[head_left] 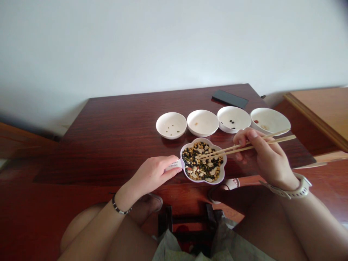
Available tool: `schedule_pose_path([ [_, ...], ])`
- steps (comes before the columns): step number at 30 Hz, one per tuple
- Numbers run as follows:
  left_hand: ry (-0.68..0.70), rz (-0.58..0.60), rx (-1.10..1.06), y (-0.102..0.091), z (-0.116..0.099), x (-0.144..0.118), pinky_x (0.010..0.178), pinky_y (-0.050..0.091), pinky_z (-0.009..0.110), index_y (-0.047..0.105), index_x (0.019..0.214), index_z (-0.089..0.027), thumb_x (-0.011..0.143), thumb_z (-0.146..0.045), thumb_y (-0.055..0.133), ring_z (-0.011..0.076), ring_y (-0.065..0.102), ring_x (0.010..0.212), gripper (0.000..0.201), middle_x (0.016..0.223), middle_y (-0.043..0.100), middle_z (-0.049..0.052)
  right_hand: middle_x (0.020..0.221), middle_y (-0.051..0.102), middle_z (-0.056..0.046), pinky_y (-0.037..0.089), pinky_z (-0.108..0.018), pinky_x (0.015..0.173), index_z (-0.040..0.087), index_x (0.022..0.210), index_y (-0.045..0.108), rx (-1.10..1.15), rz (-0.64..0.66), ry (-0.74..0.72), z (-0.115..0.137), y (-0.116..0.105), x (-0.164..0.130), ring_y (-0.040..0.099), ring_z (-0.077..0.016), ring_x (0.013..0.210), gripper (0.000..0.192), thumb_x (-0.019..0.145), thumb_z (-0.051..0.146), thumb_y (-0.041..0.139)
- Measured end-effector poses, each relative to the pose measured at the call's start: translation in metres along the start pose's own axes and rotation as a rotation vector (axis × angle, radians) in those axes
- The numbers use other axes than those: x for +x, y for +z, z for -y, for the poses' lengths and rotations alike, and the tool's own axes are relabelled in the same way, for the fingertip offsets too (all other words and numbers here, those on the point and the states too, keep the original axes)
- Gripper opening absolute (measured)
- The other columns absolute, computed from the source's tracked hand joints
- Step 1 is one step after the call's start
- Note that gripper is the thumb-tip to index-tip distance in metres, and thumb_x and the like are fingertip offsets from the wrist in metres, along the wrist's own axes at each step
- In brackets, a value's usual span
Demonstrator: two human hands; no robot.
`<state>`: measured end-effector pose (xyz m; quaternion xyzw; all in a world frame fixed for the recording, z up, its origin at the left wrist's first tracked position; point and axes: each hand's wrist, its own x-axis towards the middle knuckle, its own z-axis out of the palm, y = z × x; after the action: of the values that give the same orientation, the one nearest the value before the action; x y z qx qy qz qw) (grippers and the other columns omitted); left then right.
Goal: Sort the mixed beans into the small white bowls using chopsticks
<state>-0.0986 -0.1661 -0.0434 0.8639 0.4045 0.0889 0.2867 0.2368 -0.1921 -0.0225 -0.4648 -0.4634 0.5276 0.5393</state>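
Note:
My left hand [154,172] grips the short labelled handle of a flower-shaped bowl [224,170] at the table's near edge. Mixed beans and peanuts [202,168] fill this bowl: black, green, yellow and pale pieces. Held in my right hand [262,156] is a pair of wooden chopsticks [241,148], their tips down among the mix near its middle. Whether the tips pinch a piece is too small to tell. Behind stand white bowls in a row: one with small green beans [171,135], one with a pale yellow bean [202,134], one with black beans [234,130], one with peanuts [270,112].
A dark phone [230,99] lies behind the white bowls on the dark red wooden table [122,127]. A white wall [163,47] rises behind the table. To the right is a lighter wooden piece of furniture [320,108]. My legs are under the near edge.

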Motion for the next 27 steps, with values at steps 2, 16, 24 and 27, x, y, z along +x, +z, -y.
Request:
schedule_pose_path([
  [2,-0.013,0.002,0.001,-0.0004,-0.0011,0.0004,0.072,0.043,0.028,0.065,0.099,-0.021,0.110,-0.042,0.057,0.0184,0.069,0.080,0.025,0.089,0.074,0.002,0.081,0.055,-0.003,0.043,-0.024,0.045,0.020,0.081,0.062,-0.011,0.013,-0.001,-0.0001,0.0015,-0.0005,0.056,-0.0122,0.059,0.037,0.106,0.048,0.061],
  [16,-0.026,0.022,0.002,0.0011,0.0001,-0.0003,0.075,0.042,0.029,0.065,0.103,-0.021,0.111,-0.044,0.055,0.0192,0.069,0.083,0.026,0.093,0.074,0.003,0.083,0.053,-0.002,0.042,-0.024,0.044,0.020,0.081,0.061,0.050,-0.010,0.006,-0.0011,-0.0008,-0.0001,0.057,-0.0114,0.058,0.036,0.107,0.045,0.059],
  [24,-0.027,0.030,0.008,0.0011,-0.0013,0.0005,0.074,0.042,0.028,0.064,0.101,-0.021,0.111,-0.044,0.054,0.0189,0.069,0.083,0.027,0.092,0.073,0.002,0.078,0.056,-0.001,0.042,-0.023,0.045,0.020,0.081,0.061,0.022,0.052,0.082,-0.0017,0.0011,-0.0014,0.056,-0.0098,0.054,0.040,0.107,0.049,0.057],
  [27,-0.027,0.028,0.002,0.0009,-0.0018,0.0005,0.074,0.042,0.028,0.064,0.102,-0.021,0.111,-0.043,0.054,0.0189,0.069,0.083,0.026,0.092,0.073,0.002,0.075,0.055,-0.001,0.041,-0.023,0.046,0.020,0.081,0.060,0.036,0.056,0.090,-0.0025,0.0032,-0.0013,0.056,-0.0104,0.054,0.039,0.108,0.048,0.056],
])
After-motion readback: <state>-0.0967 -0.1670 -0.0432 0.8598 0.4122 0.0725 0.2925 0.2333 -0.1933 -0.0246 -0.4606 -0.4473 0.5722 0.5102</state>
